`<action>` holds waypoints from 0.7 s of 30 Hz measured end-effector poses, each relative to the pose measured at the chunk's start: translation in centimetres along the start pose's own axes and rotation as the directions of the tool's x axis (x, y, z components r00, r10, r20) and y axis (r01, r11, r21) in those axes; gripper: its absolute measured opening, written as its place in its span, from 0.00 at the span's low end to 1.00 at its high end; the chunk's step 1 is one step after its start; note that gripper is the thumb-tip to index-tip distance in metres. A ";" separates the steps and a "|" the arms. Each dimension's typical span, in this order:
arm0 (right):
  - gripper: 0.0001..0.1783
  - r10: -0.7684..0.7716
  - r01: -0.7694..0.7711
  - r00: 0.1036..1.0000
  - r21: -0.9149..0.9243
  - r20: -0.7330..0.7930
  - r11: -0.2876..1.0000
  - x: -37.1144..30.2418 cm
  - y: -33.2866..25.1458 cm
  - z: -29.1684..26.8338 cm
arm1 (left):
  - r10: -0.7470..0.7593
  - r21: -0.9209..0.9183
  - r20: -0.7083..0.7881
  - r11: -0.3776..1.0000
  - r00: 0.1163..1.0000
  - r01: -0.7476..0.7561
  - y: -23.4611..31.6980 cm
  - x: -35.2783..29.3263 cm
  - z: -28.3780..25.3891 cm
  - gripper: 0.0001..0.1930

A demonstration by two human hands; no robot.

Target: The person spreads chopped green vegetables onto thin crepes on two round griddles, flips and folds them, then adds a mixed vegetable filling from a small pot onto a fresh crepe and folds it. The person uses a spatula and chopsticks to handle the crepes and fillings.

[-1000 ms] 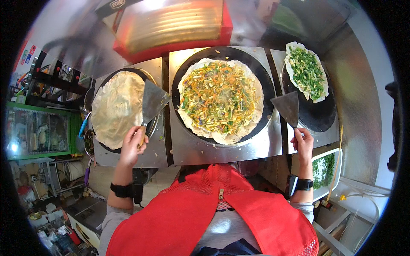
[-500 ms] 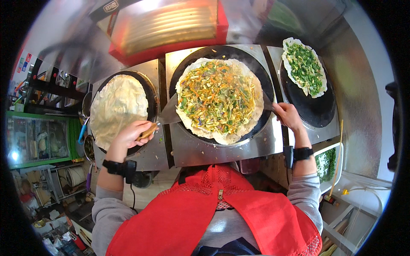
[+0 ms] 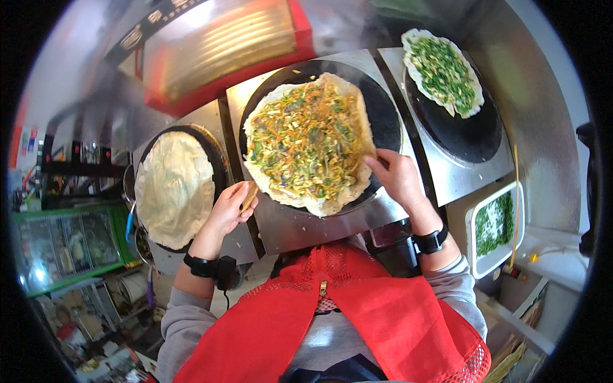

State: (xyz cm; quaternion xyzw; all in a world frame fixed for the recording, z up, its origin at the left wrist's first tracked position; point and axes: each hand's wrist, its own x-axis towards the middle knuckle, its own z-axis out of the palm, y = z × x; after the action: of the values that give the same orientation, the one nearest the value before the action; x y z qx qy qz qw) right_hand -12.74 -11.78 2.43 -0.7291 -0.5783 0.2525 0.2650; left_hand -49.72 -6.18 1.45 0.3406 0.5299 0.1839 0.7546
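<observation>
A round flatbread (image 3: 260, 179) covered with shredded vegetables and egg lies on the middle black griddle. My left hand (image 3: 231, 209) is closed around the wooden handle (image 3: 249, 197) of a spatula at the flatbread's near left edge. Its blade cannot be made out, and seems hidden under the bread. My right hand (image 3: 397, 177) pinches the bread's right edge between thumb and fingers. That edge stands slightly raised off the griddle plate (image 3: 385, 124).
On the left griddle lies a plain pale flatbread (image 3: 175, 189). A flatbread with chopped greens (image 3: 442, 72) hangs over the far edge of the right griddle (image 3: 469, 137). A white tub (image 3: 474, 254) of chopped greens stands at right, a thin stick (image 3: 516, 204) beside it.
My right hand has let go of the spatula's dark blade end and taken hold of the bread's right edge. My left hand has moved closer to the bread. The view has turned slightly.
</observation>
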 end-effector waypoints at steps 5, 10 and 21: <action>0.15 -0.088 0.058 0.978 -0.159 -0.190 0.986 -3.0 -2.4 2.3 | 0.030 0.087 -0.011 0.996 0.999 -0.029 0.4 0.7 -0.3 0.13; 0.24 -0.118 0.017 0.953 -0.342 -0.277 0.939 -5.4 -5.5 5.0 | 0.063 0.075 0.040 0.995 0.997 -0.066 0.4 0.9 -1.3 0.13; 0.24 -0.136 0.068 0.968 -0.303 -0.212 0.951 -4.9 -5.5 4.8 | 0.028 0.093 -0.011 0.995 1.000 -0.026 0.6 0.8 -1.8 0.14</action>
State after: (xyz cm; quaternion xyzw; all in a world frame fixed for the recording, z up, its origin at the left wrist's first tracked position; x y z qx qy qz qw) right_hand -20.88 -15.06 2.91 -0.7535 -0.6118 0.0637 0.2321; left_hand -51.00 -4.68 0.98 0.3812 0.5379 0.1714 0.7321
